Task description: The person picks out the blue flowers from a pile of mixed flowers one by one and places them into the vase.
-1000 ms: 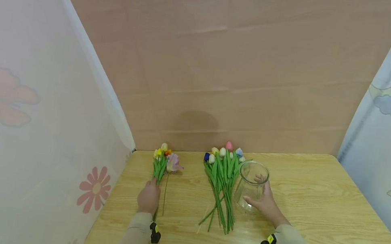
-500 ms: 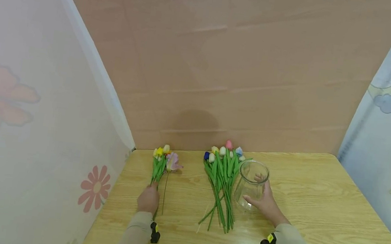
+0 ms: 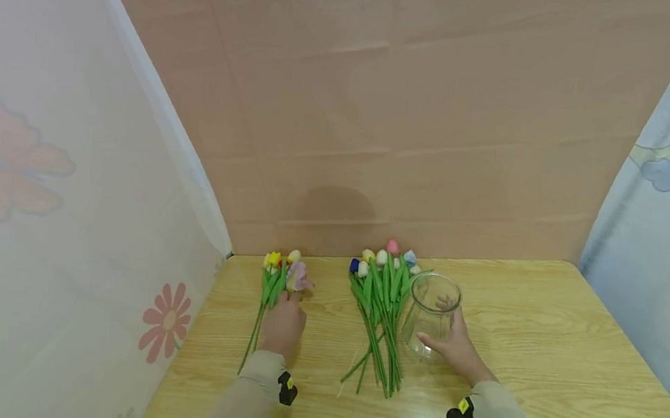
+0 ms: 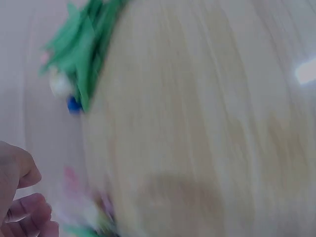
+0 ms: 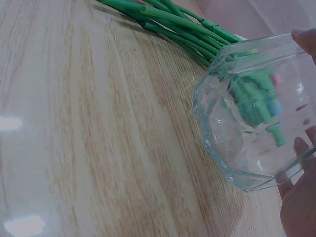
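Observation:
My left hand (image 3: 285, 325) hovers over the stem of a purple flower (image 3: 298, 276), its fingertips just below the bloom. In the left wrist view, the thumb and loosely bent fingers (image 4: 34, 212) stand apart with nothing between them; the blurred purple flower (image 4: 79, 205) lies past them. Left of this hand is a small bunch of yellow, white and red tulips (image 3: 271, 288) on the table. My right hand (image 3: 457, 349) grips a clear glass vase (image 3: 417, 327), thumb on one side and fingers on the other. Faceted glass walls (image 5: 232, 148) show in the right wrist view.
A larger bunch of tulips (image 3: 385, 299), with white, blue, pink and yellow heads, lies against the vase's left side, stems toward me. The wooden table (image 3: 541, 374) meets a brown backdrop (image 3: 412, 142) behind. A patterned white sheet (image 3: 89, 220) borders the left.
My left hand has let go of the small tulip bunch and moved right, over the purple flower's stem. The right hand and the vase have stayed in place.

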Demonstrator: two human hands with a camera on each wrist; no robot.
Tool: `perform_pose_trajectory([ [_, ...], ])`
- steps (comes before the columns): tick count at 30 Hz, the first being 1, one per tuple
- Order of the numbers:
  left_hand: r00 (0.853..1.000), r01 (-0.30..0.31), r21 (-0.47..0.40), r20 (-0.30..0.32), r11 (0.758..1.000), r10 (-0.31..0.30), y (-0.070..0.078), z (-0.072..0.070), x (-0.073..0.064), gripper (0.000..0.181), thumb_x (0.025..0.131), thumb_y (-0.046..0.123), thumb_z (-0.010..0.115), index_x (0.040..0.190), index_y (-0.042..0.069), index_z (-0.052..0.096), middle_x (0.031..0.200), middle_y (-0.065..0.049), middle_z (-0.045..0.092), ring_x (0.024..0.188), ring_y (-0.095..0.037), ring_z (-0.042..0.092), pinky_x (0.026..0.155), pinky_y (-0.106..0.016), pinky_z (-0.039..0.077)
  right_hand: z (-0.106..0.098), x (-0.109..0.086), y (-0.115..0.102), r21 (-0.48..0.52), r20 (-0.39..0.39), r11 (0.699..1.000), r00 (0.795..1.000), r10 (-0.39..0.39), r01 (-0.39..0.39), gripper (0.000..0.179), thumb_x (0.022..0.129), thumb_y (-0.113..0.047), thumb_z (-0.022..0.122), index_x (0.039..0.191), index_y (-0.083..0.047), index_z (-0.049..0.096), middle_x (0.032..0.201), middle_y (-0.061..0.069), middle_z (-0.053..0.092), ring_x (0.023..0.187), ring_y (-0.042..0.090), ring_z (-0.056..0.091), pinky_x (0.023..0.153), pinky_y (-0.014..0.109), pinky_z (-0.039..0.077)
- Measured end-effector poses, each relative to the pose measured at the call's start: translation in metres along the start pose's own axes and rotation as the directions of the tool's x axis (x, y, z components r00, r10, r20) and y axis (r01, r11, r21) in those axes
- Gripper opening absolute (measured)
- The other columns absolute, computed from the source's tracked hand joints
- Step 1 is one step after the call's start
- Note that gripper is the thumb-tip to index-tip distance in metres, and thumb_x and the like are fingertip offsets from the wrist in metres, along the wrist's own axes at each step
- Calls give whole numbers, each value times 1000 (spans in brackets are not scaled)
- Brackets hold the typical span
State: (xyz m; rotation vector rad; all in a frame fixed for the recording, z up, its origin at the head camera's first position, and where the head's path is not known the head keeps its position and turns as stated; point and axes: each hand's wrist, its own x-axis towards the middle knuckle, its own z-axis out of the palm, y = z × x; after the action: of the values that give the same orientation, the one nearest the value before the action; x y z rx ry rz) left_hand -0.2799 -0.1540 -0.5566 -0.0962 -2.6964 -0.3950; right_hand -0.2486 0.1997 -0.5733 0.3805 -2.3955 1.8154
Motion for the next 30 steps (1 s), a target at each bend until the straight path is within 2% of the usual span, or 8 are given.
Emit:
perform_pose_trajectory([
  [4, 995, -96, -16, -21, 995, 95, 33, 2, 1, 17, 89, 12, 67, 107, 12, 67, 104, -10, 63, 40, -6, 37, 34, -20, 29, 0, 0, 0, 17, 3, 1000, 1000, 0, 0, 88, 84, -6, 74, 150, -3, 15, 147, 33, 25, 141, 53, 7, 102, 77, 9],
  [7, 988, -153, -10, 0, 988, 153, 57, 8, -1, 15, 91, 15, 65, 106, 15, 67, 100, -6, 63, 41, -3, 34, 34, -17, 25, 0, 1, 0, 21, 5, 1000, 1000, 4, -4, 89, 84, -6, 74, 150, -4, 15, 148, 32, 25, 142, 53, 6, 102, 77, 8],
  [10, 979, -201, -30, 30, 979, 202, 80, 15, -5, 16, 90, 16, 66, 106, 14, 67, 96, -4, 64, 41, -2, 34, 34, -15, 24, 0, 3, 4, 19, 7, 1000, 1000, 1, -1, 89, 84, -7, 75, 150, -4, 15, 148, 33, 24, 142, 53, 6, 102, 77, 9],
  [16, 957, -286, -71, 36, 956, 289, 115, 38, -22, 14, 88, 16, 70, 103, 16, 68, 93, 0, 65, 43, 1, 39, 38, -13, 28, 0, 3, 2, -3, 8, 1000, 1000, -1, 1, 90, 84, -8, 74, 150, -2, 13, 147, 34, 24, 140, 54, 9, 101, 77, 10],
  [18, 956, -276, -79, 76, 958, 282, 126, 43, -29, 13, 89, 17, 70, 101, 17, 68, 90, 2, 65, 45, 1, 42, 39, -14, 30, 0, 3, 2, -10, 5, 1000, 1000, -5, 5, 91, 84, -8, 75, 149, -1, 12, 146, 35, 25, 139, 55, 11, 100, 77, 12],
  [23, 948, -268, -44, 167, 963, 271, 143, 61, -40, 12, 90, 22, 68, 101, 17, 67, 86, 3, 67, 46, -2, 47, 40, -18, 33, -1, 8, 26, -27, -16, 1000, 1000, -1, 1, 93, 83, -8, 76, 151, -6, 12, 148, 31, 25, 140, 52, 13, 102, 75, 13],
  [27, 943, -248, -20, 223, 969, 246, 149, 70, -43, 15, 92, 26, 66, 105, 18, 66, 99, -2, 68, 44, -5, 46, 39, -21, 34, 0, 10, 39, -21, -23, 1000, 1000, -7, 7, 94, 83, -9, 76, 152, -10, 12, 150, 26, 25, 142, 48, 14, 103, 74, 13],
  [30, 945, -223, -21, 242, 975, 221, 150, 75, -43, 13, 93, 26, 65, 103, 18, 66, 98, -1, 66, 44, -5, 45, 39, -21, 34, 0, 11, 41, -4, -20, 1000, 1000, -22, 22, 93, 83, -10, 76, 151, -9, 13, 150, 26, 26, 141, 48, 15, 103, 74, 13],
])
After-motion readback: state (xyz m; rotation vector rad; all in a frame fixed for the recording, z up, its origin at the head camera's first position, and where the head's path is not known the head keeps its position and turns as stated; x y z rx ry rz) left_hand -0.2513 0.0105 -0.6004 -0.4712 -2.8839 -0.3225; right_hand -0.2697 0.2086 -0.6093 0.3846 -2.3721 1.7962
